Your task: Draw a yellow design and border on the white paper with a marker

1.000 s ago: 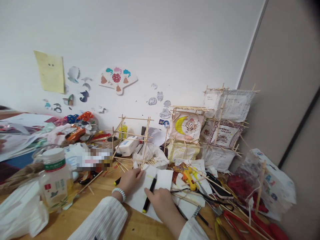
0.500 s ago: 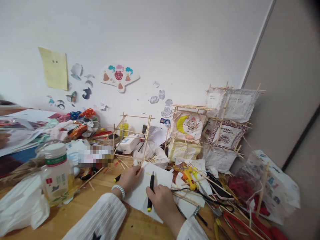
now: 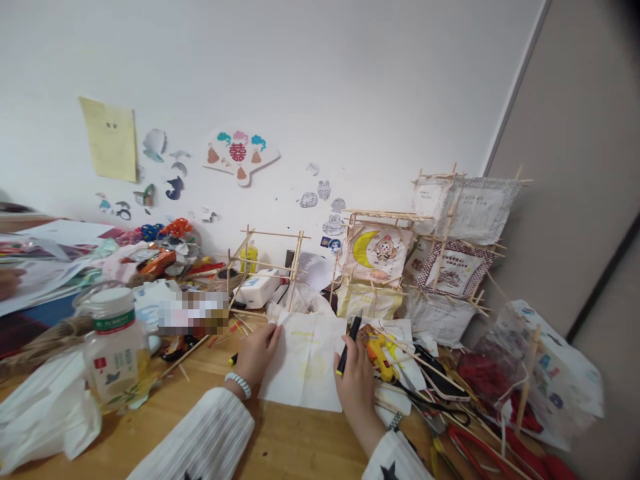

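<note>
A white sheet of paper (image 3: 303, 383) with faint yellow lettering and drawing lies on the wooden table before me, its top edge slightly raised. My left hand (image 3: 257, 355), a striped band on its wrist, pinches the sheet's left edge. At the opposite edge, my right hand (image 3: 356, 387) is closed around a black marker (image 3: 355, 328) with a yellow end, its grey tip pointing up. Some of that hand's fingers are hidden, so I cannot tell whether they grip the paper too. A yellow marker end (image 3: 233, 360) peeks out beside my left hand.
Behind the sheet stands a bare stick frame (image 3: 270, 261); paper-covered lantern frames (image 3: 383, 253) are to its right. A yellow glue gun (image 3: 380, 357), a phone (image 3: 447, 380) and red-handled scissors (image 3: 480, 450) crowd the right. A plastic bottle (image 3: 115, 363) stands left, near another person's hand (image 3: 10, 283).
The paper has been turned from slanted to nearly straight. My right hand has moved right and up to its right edge, carrying the marker. My left hand stays at the left edge.
</note>
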Demonstrator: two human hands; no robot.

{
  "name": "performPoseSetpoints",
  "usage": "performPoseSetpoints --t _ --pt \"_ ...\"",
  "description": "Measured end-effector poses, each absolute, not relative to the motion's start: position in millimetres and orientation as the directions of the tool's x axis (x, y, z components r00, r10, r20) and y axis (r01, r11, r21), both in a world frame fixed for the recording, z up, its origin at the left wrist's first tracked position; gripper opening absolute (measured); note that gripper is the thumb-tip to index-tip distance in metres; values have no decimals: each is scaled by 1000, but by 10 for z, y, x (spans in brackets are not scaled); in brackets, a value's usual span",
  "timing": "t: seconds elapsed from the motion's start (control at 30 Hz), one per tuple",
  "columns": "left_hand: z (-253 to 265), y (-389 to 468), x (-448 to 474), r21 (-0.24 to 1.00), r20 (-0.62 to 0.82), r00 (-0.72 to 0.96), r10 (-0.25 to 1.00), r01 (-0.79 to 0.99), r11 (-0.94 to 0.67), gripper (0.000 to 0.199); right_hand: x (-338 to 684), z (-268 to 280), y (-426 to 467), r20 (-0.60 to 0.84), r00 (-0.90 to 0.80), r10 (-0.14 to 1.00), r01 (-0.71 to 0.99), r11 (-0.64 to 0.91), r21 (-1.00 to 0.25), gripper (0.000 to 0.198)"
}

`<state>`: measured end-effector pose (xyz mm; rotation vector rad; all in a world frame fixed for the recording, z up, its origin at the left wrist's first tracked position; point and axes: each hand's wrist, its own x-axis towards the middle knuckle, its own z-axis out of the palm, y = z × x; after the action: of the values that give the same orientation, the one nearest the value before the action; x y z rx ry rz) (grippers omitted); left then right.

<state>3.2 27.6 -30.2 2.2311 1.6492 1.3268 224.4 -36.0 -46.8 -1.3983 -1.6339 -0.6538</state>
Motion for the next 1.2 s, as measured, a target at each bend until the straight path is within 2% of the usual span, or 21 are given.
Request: performPoseSetpoints --t 0.17,0.53,0.67,0.8,0.93,1.0,1.13,1.2 --pt "-315 259 48 548 633 20 774 694 -466 37 2268 -531 -287 896 64 439 938 281 -205 30" --pt "-267 181 72 565 678 -26 734 657 -499 35 2344 -518 -346 892 42 451 851 452 -268 42" --pt "-237 169 80 606 651 -12 759 609 -511 36 2351 -486 -382 882 84 464 831 455 -319 44" --pt "-272 225 101 669 600 51 798 515 -536 39 2359 -490 -384 881 57 470 831 466 -303 50" --pt "-299 254 118 700 582 -6 813 512 -498 40 2390 -509 -356 885 83 458 827 463 -318 50" --pt "-303 235 138 701 586 -10 810 509 -500 40 2400 -514 -349 882 101 460 827 455 -332 50" --pt "-309 194 179 665 573 92 814 528 -528 42 2422 -507 -340 870 58 490 835 454 -311 49" --pt "-306 191 176 656 581 96 808 534 -534 41 2441 -497 -334 866 105 489 825 443 -351 47"
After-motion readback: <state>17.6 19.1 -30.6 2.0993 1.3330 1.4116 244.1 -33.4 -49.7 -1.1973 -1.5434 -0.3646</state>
